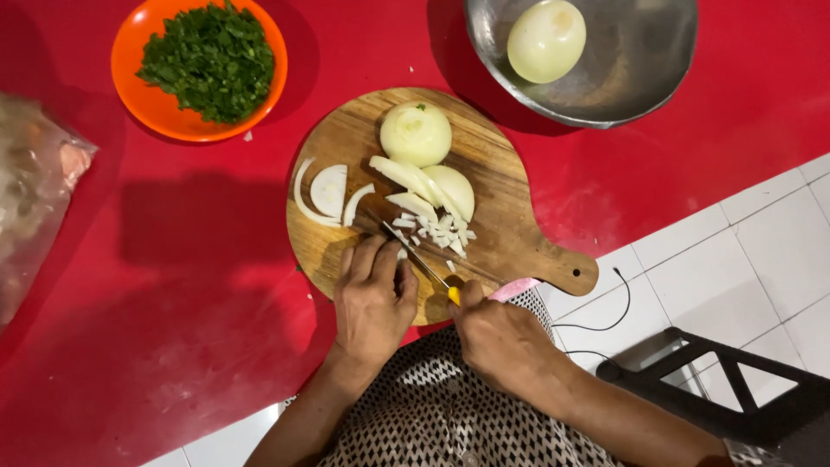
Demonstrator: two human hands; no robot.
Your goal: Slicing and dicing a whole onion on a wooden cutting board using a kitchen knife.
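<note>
The right hand is clamped around the yellow handle of a knife, whose thin blade runs up and to the left across a round wooden cutting board. The left hand lies flat on the near edge of the board, fingers together and extended, their tips just beside the blade and grasping nothing. At the blade tip sits a small pile of diced onion, touching several onion slices and a cut onion half. Farther back on the board stands a peeled onion half, cut face down. To the left on the board lie three curved onion slices, apart from the diced pile. The board rests on a red tabletop, its handle pointing to the right. Far right, a metal bowl holds one peeled onion. Far left, an orange bowl holds chopped green herbs. At the left edge lies a clear plastic bag.
</note>
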